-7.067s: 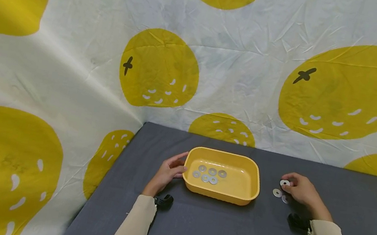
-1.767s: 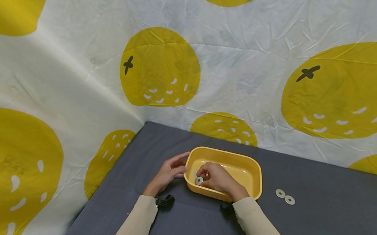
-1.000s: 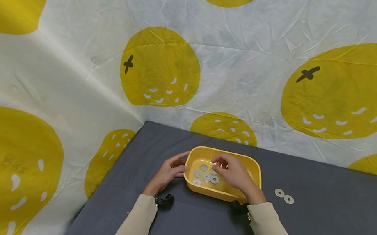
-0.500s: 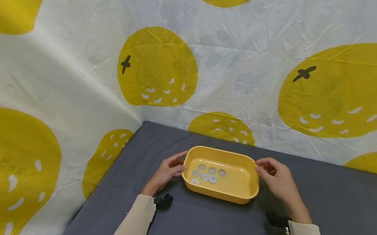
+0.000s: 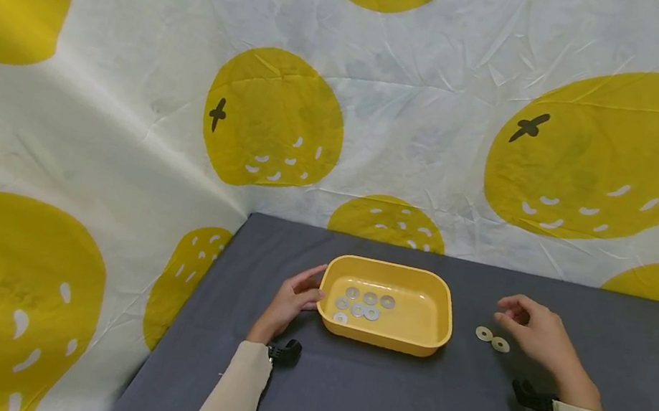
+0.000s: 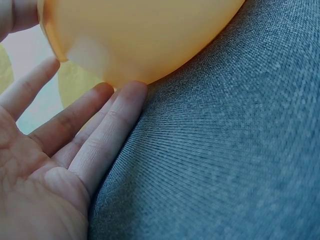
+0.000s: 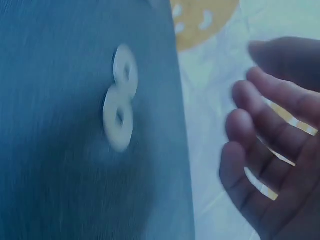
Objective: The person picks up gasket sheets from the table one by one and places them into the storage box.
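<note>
A yellow plastic tray (image 5: 410,347) stands on the dark cloth, with several grey metal washers (image 5: 370,298) flat on its floor toward the left side. At its left end, my left hand (image 5: 289,304) rests against the wall; in the left wrist view the extended fingers (image 6: 107,135) touch the outside with their tips. My right hand (image 5: 543,337) hovers right of the tray, fingers loosely bent and nothing between them. Below and left of its fingertips, two washers (image 5: 484,334) lie side by side on the cloth, blurred in the right wrist view.
A dark grey cloth (image 5: 361,407) covers the table. Behind and to the left hangs a white curtain (image 5: 411,146) printed with yellow fruit, meeting the table's far edge. Black bands (image 5: 285,352) circle both wrists.
My right hand has put a washer in the tray, released it, and moved right over the rim to the loose pair. The left hand has stayed at the tray's end.
</note>
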A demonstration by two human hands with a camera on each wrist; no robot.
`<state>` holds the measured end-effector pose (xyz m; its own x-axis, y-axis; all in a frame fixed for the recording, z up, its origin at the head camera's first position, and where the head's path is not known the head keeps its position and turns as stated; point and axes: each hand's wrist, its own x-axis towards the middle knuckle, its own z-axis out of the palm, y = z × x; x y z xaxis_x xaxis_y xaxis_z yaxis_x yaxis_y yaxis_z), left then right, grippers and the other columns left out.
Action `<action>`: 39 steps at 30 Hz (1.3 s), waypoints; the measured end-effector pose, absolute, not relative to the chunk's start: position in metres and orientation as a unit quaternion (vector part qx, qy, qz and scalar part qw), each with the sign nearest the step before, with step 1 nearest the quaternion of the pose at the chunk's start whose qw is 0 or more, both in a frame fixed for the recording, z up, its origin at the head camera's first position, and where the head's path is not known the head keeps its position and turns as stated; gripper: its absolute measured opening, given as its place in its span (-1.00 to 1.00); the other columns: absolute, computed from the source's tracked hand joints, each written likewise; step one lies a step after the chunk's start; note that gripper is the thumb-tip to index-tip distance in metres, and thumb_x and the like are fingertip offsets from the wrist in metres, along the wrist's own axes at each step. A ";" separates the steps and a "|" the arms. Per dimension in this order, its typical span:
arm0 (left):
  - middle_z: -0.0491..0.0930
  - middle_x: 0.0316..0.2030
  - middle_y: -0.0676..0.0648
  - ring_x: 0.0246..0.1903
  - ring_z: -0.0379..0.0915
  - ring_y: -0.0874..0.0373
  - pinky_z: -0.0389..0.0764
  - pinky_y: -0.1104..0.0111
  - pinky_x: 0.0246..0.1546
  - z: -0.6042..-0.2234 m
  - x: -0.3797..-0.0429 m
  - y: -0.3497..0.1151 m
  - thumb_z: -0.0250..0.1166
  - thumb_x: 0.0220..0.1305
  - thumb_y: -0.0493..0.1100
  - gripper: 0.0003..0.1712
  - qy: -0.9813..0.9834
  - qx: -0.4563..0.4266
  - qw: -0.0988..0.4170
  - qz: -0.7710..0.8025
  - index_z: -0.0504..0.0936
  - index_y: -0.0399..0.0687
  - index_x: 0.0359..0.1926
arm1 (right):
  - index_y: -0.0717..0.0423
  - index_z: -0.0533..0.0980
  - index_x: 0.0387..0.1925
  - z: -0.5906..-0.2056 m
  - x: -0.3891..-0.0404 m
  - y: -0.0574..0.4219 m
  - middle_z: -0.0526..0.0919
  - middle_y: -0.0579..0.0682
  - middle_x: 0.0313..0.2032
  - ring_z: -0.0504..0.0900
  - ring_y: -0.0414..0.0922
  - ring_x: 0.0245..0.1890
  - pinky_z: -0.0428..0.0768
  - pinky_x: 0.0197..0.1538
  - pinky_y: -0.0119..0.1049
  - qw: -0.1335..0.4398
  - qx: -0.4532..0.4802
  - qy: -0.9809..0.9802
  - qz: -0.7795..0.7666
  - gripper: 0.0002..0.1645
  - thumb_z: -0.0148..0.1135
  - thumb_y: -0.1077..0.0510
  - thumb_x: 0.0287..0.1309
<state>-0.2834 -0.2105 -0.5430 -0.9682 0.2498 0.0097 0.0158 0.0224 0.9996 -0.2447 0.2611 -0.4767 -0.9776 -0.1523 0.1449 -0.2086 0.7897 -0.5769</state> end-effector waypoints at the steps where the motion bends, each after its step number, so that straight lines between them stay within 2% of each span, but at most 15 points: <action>1: 0.55 0.28 -0.25 0.14 0.63 -0.09 0.75 0.28 -0.02 -0.543 -0.283 -0.210 0.31 0.41 -0.19 -0.33 0.710 0.093 0.084 0.693 0.41 0.25 0.48 | 0.27 0.57 0.04 -0.478 -0.245 0.265 0.65 0.03 -0.29 0.53 -0.25 -0.37 0.47 -0.40 -0.29 0.034 0.098 -0.947 0.303 -0.60 0.27 0.03 0.41; 7: 0.55 0.27 -0.25 0.12 0.64 -0.06 0.75 0.28 -0.01 -0.542 -0.283 -0.210 0.29 0.42 -0.20 -0.34 0.710 0.096 0.084 0.693 0.41 0.25 0.48 | 0.22 0.61 -0.10 -0.492 -0.247 0.283 0.61 -0.09 -0.37 0.48 -0.30 -0.43 0.44 -0.40 -0.33 0.003 0.110 -0.955 0.274 -0.72 0.37 0.10 0.29; 15: 0.57 0.25 -0.22 0.12 0.63 -0.04 0.75 0.27 -0.02 -0.545 -0.282 -0.212 0.34 0.39 -0.17 -0.35 0.707 0.090 0.088 0.695 0.45 0.34 0.43 | 0.15 0.64 -0.19 -0.506 -0.248 0.286 0.57 -0.13 -0.40 0.39 -0.35 -0.47 0.37 -0.37 -0.37 -0.029 0.132 -0.951 0.279 -0.70 0.51 0.07 0.12; 23: 0.57 0.26 -0.22 0.09 0.65 0.03 0.75 0.28 -0.01 -0.544 -0.283 -0.211 0.33 0.39 -0.18 -0.34 0.708 0.095 0.083 0.694 0.43 0.29 0.46 | 0.15 0.63 -0.23 -0.510 -0.247 0.282 0.53 -0.10 -0.38 0.39 -0.33 -0.42 0.38 -0.34 -0.35 -0.029 0.134 -0.950 0.279 -0.75 0.51 0.13 0.11; 32: 0.56 0.26 -0.28 0.13 0.62 -0.08 0.74 0.30 -0.02 -0.541 -0.283 -0.212 0.34 0.37 -0.16 -0.32 0.707 0.099 0.084 0.695 0.42 0.24 0.47 | 0.26 0.54 -0.23 -0.506 -0.246 0.277 0.52 0.00 -0.35 0.43 -0.16 -0.35 0.40 -0.28 -0.29 -0.047 0.127 -0.948 0.288 -0.75 0.45 0.24 0.16; 39: 0.56 0.26 -0.27 0.14 0.61 -0.13 0.74 0.29 -0.02 -0.539 -0.281 -0.211 0.35 0.38 -0.15 -0.33 0.706 0.094 0.089 0.696 0.43 0.29 0.46 | 0.18 0.44 -0.26 -0.502 -0.243 0.276 0.49 -0.04 -0.40 0.41 -0.17 -0.40 0.36 -0.32 -0.30 -0.039 0.127 -0.950 0.284 -0.67 0.48 0.22 0.11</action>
